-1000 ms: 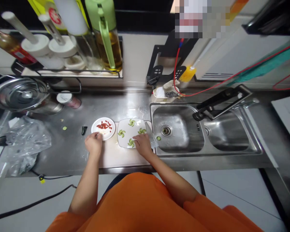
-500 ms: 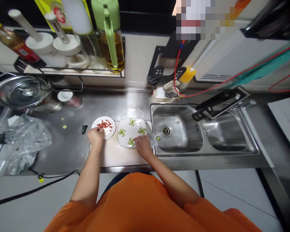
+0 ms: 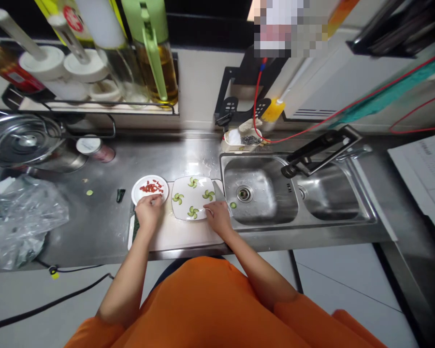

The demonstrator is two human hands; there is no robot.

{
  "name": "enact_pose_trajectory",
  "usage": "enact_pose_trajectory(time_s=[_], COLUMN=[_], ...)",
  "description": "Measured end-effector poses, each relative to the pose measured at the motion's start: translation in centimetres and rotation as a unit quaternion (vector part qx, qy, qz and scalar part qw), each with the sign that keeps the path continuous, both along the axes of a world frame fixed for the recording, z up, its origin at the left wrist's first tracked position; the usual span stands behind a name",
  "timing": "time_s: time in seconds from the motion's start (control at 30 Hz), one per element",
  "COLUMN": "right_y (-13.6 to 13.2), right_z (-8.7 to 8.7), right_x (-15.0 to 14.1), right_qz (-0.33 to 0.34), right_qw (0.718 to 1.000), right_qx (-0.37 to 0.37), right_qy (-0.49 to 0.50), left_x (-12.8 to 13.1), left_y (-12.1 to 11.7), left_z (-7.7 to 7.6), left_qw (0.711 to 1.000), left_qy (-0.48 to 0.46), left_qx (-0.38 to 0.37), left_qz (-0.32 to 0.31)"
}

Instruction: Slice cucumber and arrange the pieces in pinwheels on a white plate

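A small round white plate [image 3: 141, 194] with red pieces stands on the steel counter. Beside it is a square white plate [image 3: 193, 189] carrying several green pinwheel-shaped slices. Both sit at the far edge of a pale cutting board [image 3: 174, 233]. My left hand [image 3: 148, 212] is curled at the round plate's near rim, fingertips pinched together; what they hold is too small to see. My right hand [image 3: 217, 217] rests at the square plate's near right corner, fingers closed on its rim. A knife blade [image 3: 218, 191] lies just right of that plate.
A double steel sink [image 3: 261, 169] with a dark tap [image 3: 319, 151] lies to the right. At the left are a crumpled plastic bag [image 3: 25, 217], a pot lid [image 3: 25, 140] and a can [image 3: 94, 148]. Bottles stand on a rack [image 3: 94, 104] behind. Green scraps [image 3: 89, 192] dot the counter.
My left hand reached onto the round plate, then drew back to its near rim, nearer the square plate. My right hand stayed at the square plate's corner. The view shifted slightly.
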State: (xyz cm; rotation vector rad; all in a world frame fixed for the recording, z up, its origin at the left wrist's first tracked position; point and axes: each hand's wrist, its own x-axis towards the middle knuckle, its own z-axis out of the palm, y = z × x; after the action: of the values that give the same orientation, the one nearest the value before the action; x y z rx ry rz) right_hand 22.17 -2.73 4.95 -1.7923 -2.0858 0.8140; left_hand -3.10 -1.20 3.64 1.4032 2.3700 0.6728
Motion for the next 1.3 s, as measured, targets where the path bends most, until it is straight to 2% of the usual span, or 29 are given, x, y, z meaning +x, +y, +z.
enact_pose_trajectory(time_s=[0.1, 0.23, 0.3, 0.43, 0.7, 1.07, 1.3], right_y=[0.5, 1.6, 2.2, 3.2, 4.6, 4.3, 4.2], right_z=[-0.4, -0.9, -1.0, -1.3, -1.6, -1.6, -1.6], right_x=[0.9, 1.8, 2.0, 2.1, 2.1, 1.4, 0.9], right_qz=[-0.03, -0.057, -0.069, -0.09, -0.074, -0.089, -0.095], right_qw=[0.999, 0.998, 0.997, 0.995, 0.997, 0.992, 0.989], right_qx=[0.012, 0.034, 0.039, 0.037, -0.007, -0.038, -0.05], right_qy=[0.01, 0.019, 0.012, -0.007, -0.029, -0.075, -0.098], left_x=[3.4, 7.7, 9.3, 11.3, 11.9, 12.2, 12.2], left_y=[0.1, 1.1, 1.8, 2.8, 4.2, 5.2, 5.2], left_z=[0.4, 0.2, 0.0, -0.1, -1.2, -3.0, -3.6], left_qw=[0.991, 0.964, 0.957, 0.952, 0.923, 0.904, 0.907], left_qy=[-0.067, -0.128, -0.123, -0.112, -0.07, -0.05, -0.06], left_qx=[0.046, 0.05, 0.037, 0.015, 0.011, 0.007, 0.007], left_qz=[-0.102, -0.226, -0.261, -0.286, -0.377, -0.425, -0.416])
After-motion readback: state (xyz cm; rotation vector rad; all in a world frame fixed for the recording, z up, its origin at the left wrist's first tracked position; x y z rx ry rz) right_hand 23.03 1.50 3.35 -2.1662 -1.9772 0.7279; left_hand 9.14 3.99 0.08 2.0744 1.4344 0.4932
